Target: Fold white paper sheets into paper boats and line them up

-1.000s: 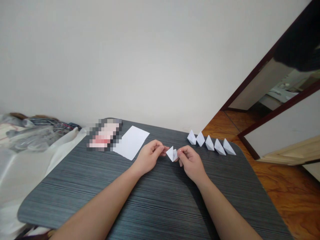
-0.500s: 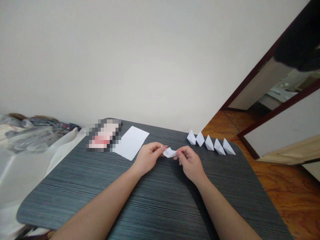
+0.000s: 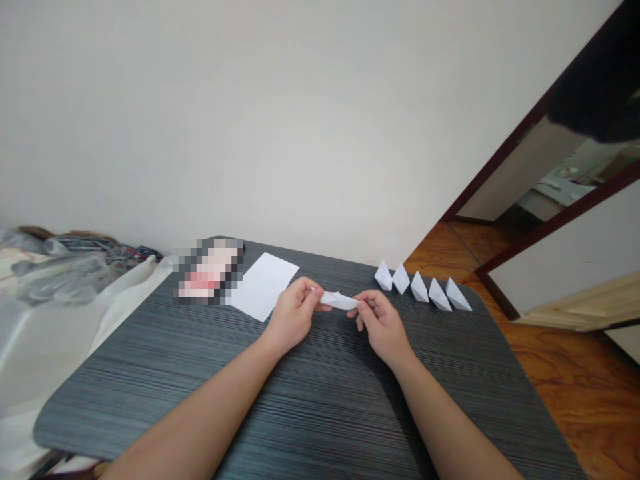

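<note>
On the dark worktop (image 3: 310,413) five paper boats (image 3: 419,285) stand finished, one sheet (image 3: 263,285) lies unfolded, and the left hand (image 3: 293,317) and right hand (image 3: 383,327) clamp their fingers on a half-folded piece (image 3: 339,301).

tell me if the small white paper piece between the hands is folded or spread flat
Folded: the small white paper piece is a narrow creased shape, pinched at its ends by the left hand and right hand.
</note>
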Demonstrator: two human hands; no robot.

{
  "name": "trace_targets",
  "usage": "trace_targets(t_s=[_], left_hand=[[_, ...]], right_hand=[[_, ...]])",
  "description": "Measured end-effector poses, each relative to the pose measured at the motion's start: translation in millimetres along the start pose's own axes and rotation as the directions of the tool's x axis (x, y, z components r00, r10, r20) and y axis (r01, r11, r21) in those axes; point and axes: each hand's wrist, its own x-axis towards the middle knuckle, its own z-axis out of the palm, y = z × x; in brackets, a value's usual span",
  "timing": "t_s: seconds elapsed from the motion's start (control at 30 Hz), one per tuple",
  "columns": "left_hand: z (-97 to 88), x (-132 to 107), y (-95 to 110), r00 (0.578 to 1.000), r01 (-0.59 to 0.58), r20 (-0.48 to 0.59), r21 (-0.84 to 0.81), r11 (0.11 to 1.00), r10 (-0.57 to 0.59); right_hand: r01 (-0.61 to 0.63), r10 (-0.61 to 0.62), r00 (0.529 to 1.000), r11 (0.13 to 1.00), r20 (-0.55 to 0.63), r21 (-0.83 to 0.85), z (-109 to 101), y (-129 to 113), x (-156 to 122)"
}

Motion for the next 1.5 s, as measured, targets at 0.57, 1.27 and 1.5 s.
trace_targets(t_s=[0.57, 1.27, 1.5], left_hand=[[-1.4, -3, 3, 0.987, 0.000, 0.160, 0.107, 0.994, -0.017], [-0.3, -8, 19, 0.904, -0.288, 0.426, 0.561, 0.776, 0.027], [-1.7, -7, 18, 0.909, -0.211, 0.415, 0.535, 0.818, -0.038]], right_hand=[[-0.056, 0.062, 0.996, 0.995, 0.067, -0.083, -2, -5, 0], [0.057, -0.017, 0.983, 0.975, 0.183, -0.213, -7, -5, 1], [0.021, 0.010, 0.980, 0.988, 0.198, -0.156, -2, -8, -1]])
